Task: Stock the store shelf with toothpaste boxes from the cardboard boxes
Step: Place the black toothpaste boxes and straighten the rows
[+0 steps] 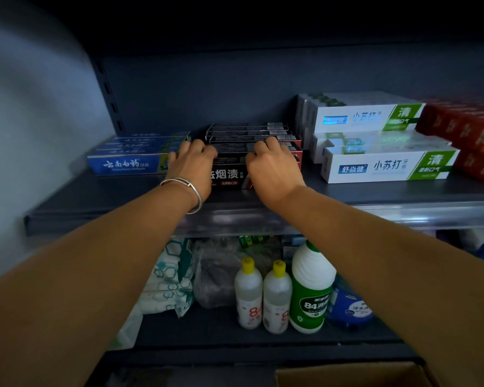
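Observation:
A row of black toothpaste boxes stands in the middle of the dark shelf. My left hand, with a silver bangle on the wrist, grips the front black box at its left end, fingers curled over the top. At the right end of that box, my right hand grips it the same way. Blue toothpaste boxes lie to the left. White-and-green toothpaste boxes are stacked to the right. A corner of a cardboard box shows at the bottom.
Red boxes are piled at the far right of the shelf. On the lower shelf stand two small yellow-capped bottles, a green-labelled white bottle, a blue container and patterned packets. A pale wall closes the left side.

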`<state>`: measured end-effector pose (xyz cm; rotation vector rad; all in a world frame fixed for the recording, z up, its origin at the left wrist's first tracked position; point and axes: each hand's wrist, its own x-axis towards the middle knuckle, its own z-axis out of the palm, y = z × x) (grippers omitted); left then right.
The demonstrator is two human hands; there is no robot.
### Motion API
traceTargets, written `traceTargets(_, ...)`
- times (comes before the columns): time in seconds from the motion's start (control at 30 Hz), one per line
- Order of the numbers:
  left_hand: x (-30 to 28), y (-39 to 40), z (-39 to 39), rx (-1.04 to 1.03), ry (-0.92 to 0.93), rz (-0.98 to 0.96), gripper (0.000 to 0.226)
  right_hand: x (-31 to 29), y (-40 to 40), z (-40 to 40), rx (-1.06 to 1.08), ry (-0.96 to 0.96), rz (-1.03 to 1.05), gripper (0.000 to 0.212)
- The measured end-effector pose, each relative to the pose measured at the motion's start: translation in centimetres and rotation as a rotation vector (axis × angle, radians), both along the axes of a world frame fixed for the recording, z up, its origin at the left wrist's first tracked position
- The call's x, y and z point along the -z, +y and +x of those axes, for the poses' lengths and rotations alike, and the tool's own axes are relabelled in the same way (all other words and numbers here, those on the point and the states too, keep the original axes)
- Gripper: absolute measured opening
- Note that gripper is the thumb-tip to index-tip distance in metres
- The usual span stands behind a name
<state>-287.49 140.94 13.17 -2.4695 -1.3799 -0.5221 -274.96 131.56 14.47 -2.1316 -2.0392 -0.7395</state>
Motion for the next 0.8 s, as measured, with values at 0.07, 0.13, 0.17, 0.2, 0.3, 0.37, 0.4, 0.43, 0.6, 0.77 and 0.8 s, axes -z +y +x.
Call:
traceTargets(0.07, 0.0, 0.0, -0.1, 0.002, -0.016, -0.003, 0.055, 0.0, 0.0, -0.1, 0.004, -0.004, 0.007, 0.03)
traceTargets(0.13, -0.1, 0.1, -0.3, -0.004, -0.03, -0.003, 0.053, 0.0, -0.1, -0.1, 0.006, -0.006, 0.011, 0.03)
traceTargets(0.17, -0.2, 0.1, -0.5, -0.008, -0.035, -0.001, 0.052, 0.0, -0.1, -0.1, 0.006, -0.009, 0.011, 0.03)
traceTargets(0.2, -0.2, 0.1, -0.6, -0.012, -0.038, -0.001, 0.051, 0.0, -0.1, -0.2, 0.006, -0.01, 0.01, 0.03)
traceTargets(0.3, -0.1, 0.0, -0.8, -0.016, -0.041, -0.009, 0.05, -0.1, -0.1, -0.3, 0.008, -0.015, 0.011, 0.029)
traceTargets(0.37, -0.1, -0.1, -0.8, -0.017, -0.038, -0.008, 0.051, 0.1, -0.1, -0.5, 0.014, -0.025, 0.016, 0.028)
traceTargets(0.4, -0.1, -0.2, -0.9, -0.017, -0.035, -0.011, 0.052, 0.1, 0.0, -0.6, 0.016, -0.025, 0.018, 0.028)
traceTargets(0.43, -0.1, -0.3, -0.9, -0.016, -0.033, -0.016, 0.052, 0.2, 0.0, -0.6, 0.018, -0.021, 0.019, 0.028)
traceTargets(0.6, -0.1, -1.0, -1.2, -0.018, -0.028, -0.019, 0.053, 0.3, -0.1, -0.9, 0.028, -0.03, 0.017, 0.028)
traceTargets(0.77, -0.3, -1.2, -2.2, 0.005, -0.009, -0.009, 0.056, -0.1, -0.2, -2.3, -0.03, -0.058, 0.015, 0.03)
traceTargets(0.8, -0.5, -1.1, -2.6, 0.008, -0.007, -0.011, 0.056, -0.3, 0.0, -2.7, -0.041, -0.06, 0.009, 0.031)
